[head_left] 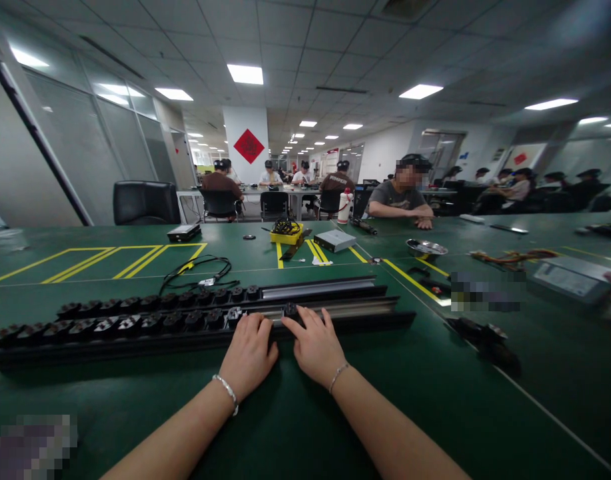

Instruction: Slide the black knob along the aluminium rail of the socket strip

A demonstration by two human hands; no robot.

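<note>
Two long black rails lie side by side across the green table, carrying rows of round black socket modules, some with pale metallic faces. My left hand rests over the front rail, fingers bent and closed on its edge, beside the last module of the row. Just to the right, my right hand has its fingers at a single black socket module that sits on the rail apart from the row. My fingers partly hide that module's lower side and the rail beneath.
Beyond the rails lie a black cable, a yellow tray of cables, a silver box and a metal bowl. At the right are dark parts and a power supply. A person sits across the table.
</note>
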